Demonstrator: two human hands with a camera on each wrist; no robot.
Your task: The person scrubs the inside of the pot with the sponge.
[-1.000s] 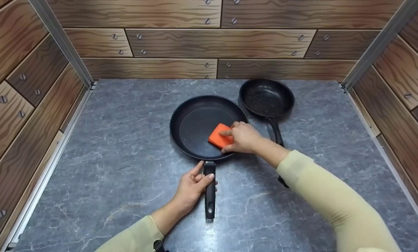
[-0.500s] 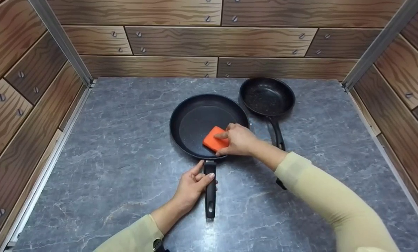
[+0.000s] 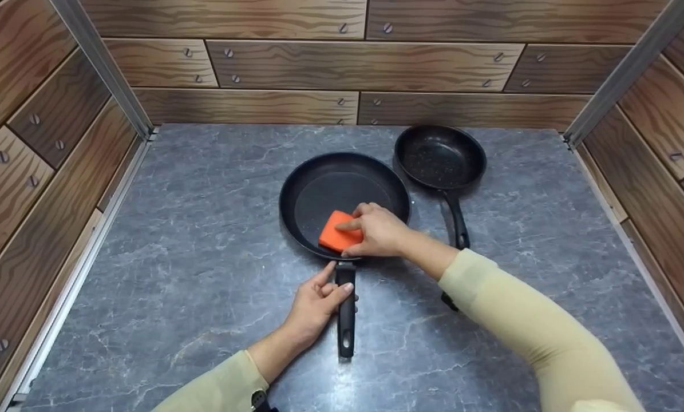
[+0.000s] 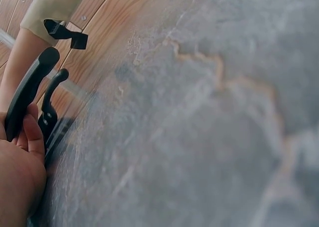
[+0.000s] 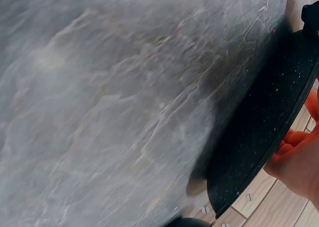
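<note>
A large black frying pan [image 3: 344,186] lies on the grey marbled table with its handle [image 3: 346,326] towards me. My left hand [image 3: 313,306] holds that handle near the pan, thumb on top and fingers beneath; the left wrist view shows the handle [image 4: 31,90] between thumb and fingers. My right hand [image 3: 379,232] grips an orange sponge [image 3: 337,232] against the near inside of the pan. In the right wrist view, the pan's speckled outer wall [image 5: 264,117] hides most of the sponge, and my right hand [image 5: 299,159] shows past the rim.
A smaller black frying pan [image 3: 440,157] stands behind and to the right, its handle [image 3: 458,220] pointing towards me beside my right forearm. Wood-patterned walls [image 3: 284,66] enclose the table [image 3: 193,229] at the back and both sides.
My right hand has slid the sponge leftward and slightly nearer along the inside of the large frying pan. The left hand keeps its hold on the handle.
</note>
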